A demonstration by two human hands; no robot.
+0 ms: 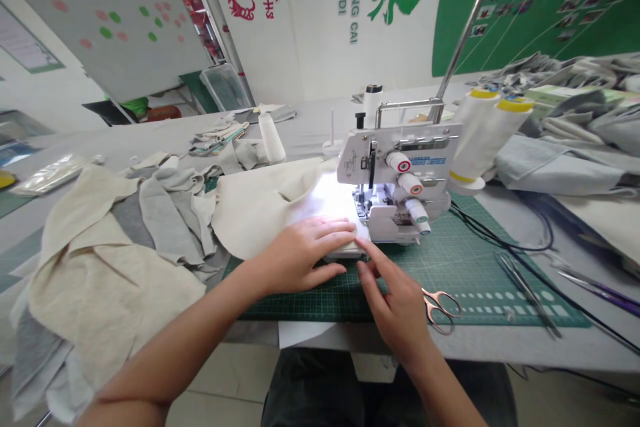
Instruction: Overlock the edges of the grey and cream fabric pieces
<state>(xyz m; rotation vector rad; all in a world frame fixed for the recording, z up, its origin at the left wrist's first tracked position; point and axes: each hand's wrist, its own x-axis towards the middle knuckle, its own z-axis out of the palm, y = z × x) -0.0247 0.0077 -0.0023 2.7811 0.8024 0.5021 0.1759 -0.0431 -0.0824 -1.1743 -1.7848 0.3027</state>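
1. Fabric [253, 207] extends from the sewing machine [400, 180] toward the left edge of the cutting mat [310, 307]; we should guide it without tugging.
2. Our left hand [297, 257] lies palm-down on it, fingers extended, thumb apart.
3. Our right hand [400, 297] angles inward, fingers narrow; we cannot tell if they pinch.

1. I see my left forearm [200, 330] on the feed, bare, slanting in from lower left.
2. My left hand [305, 253] lies palm down, fingers extended together, thumb spread away.
3. My right forearm [445, 390] angles up and inward.
4. My right hand [395, 293] points its index finger beside the left fingertips; pinching, I can't tell.
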